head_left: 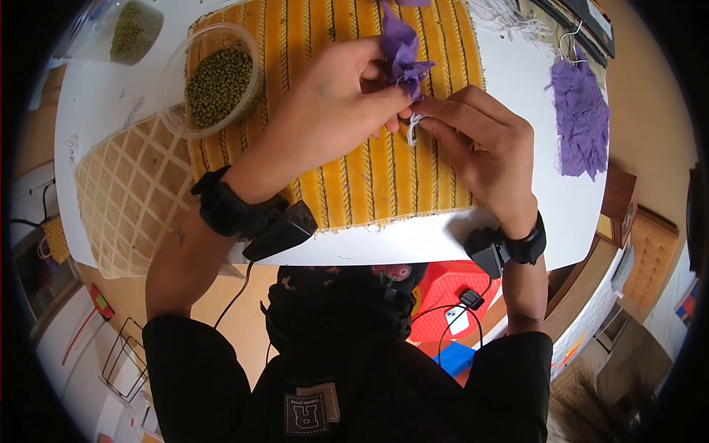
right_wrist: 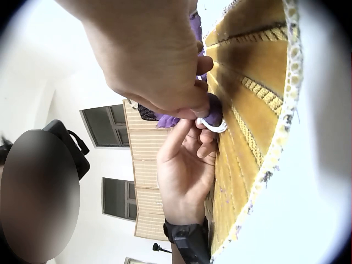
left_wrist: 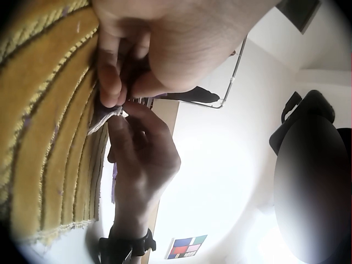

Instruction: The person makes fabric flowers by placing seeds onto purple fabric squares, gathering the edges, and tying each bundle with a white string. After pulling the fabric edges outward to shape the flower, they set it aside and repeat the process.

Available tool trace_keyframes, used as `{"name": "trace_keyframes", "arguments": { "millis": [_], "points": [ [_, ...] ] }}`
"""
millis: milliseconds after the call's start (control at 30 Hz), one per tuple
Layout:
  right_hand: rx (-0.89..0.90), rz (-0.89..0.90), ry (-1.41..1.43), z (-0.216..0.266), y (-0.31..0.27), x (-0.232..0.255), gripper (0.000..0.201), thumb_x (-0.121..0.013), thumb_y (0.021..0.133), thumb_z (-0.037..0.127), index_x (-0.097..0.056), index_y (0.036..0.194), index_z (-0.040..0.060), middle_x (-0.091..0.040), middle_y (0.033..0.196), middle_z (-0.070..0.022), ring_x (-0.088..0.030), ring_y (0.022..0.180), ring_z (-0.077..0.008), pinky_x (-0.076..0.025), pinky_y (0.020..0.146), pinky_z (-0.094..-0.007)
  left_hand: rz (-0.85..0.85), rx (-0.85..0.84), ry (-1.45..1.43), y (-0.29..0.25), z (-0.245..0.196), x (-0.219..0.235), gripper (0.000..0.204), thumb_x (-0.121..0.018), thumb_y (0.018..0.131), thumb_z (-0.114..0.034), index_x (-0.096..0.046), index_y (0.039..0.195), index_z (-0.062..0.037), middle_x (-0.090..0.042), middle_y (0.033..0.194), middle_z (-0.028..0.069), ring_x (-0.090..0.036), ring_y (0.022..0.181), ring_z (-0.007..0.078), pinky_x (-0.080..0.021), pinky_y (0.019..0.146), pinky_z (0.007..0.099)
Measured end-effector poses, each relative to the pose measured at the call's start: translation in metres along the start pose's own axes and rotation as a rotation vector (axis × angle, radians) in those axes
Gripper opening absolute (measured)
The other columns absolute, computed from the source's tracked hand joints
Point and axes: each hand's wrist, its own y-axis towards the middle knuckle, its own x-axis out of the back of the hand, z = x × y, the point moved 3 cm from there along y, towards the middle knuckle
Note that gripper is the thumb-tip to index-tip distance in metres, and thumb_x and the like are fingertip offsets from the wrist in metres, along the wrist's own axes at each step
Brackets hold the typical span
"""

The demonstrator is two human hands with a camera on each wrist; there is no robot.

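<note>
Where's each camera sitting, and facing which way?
Head: on the head, facing down at the striped cloth; left hand, right hand, dark top show.
Left wrist: on that wrist, looking past the left hand towards the right.
Right wrist: on that wrist, looking past the right hand towards the left.
Both wrist views share the white string.

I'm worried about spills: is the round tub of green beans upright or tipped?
Upright: the tub stands partly on the yellow cloth, and the beans lie gathered inside its round rim.
</note>
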Motion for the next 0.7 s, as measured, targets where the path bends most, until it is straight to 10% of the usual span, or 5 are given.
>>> {"name": "trace_keyframes", "arguments": {
  "millis": [167, 400, 500, 567, 700],
  "points": [
    [-0.035, 0.025, 0.006, 0.000, -0.001, 0.000, 0.016, -0.072, 0.076, 0.005, -0.067, 0.091, 0.0086, -0.061, 0.078, -0.0052, -0.061, 0.067, -0.0259, -0.050, 0.058, -0.0326, -0.060, -0.115, 0.084, -0.001, 0.006, -0.002, 0.036, -0.061, 0.090, -0.006, -0.049, 0.123, -0.0032, -0.064, 0.093, 0.0016, -0.059, 0.073, 0.0064, -0.044, 0.058, 0.0188],
    [-0.103, 0.050, 0.118, -0.002, 0.000, -0.001, 0.016, -0.071, 0.078, 0.004, -0.063, 0.093, 0.0054, -0.064, 0.085, -0.0089, -0.064, 0.075, -0.0304, -0.052, 0.066, -0.0346, -0.313, -0.351, 0.331, -0.003, -0.016, -0.003, 0.054, -0.066, 0.080, 0.008, -0.042, 0.126, -0.0060, -0.059, 0.087, 0.0015, -0.057, 0.076, 0.0061, -0.045, 0.064, 0.0195],
    [-0.127, 0.056, 0.147, -0.004, -0.001, -0.002, 0.017, -0.070, 0.078, 0.003, -0.063, 0.093, 0.0047, -0.063, 0.085, -0.0097, -0.064, 0.075, -0.0305, -0.052, 0.066, -0.0340, -0.361, -0.519, 0.286, -0.008, -0.021, 0.008, 0.046, -0.068, 0.077, 0.011, -0.050, 0.116, -0.0050, -0.055, 0.082, 0.0020, -0.056, 0.075, 0.0071, -0.045, 0.064, 0.0195],
    [-0.115, 0.080, 0.120, -0.003, 0.003, 0.004, 0.017, -0.070, 0.078, 0.002, -0.063, 0.093, 0.0040, -0.063, 0.085, -0.0104, -0.064, 0.076, -0.0308, -0.052, 0.066, -0.0339, -0.002, -0.759, 0.417, -0.009, -0.032, 0.005, 0.029, -0.070, 0.075, 0.010, -0.059, 0.098, -0.0035, -0.058, 0.084, 0.0036, -0.056, 0.073, 0.0088, -0.044, 0.059, 0.0196],
    [-0.168, 0.098, 0.170, -0.005, 0.004, 0.004, 0.016, -0.069, 0.078, 0.000, -0.062, 0.092, 0.0017, -0.063, 0.085, -0.0124, -0.064, 0.075, -0.0313, -0.053, 0.067, -0.0339, 0.071, -0.612, 0.478, -0.009, -0.027, -0.013, 0.018, -0.071, 0.075, 0.008, -0.064, 0.087, -0.0015, -0.063, 0.089, 0.0048, -0.060, 0.072, 0.0104, -0.046, 0.057, 0.0206]
  ]
}}
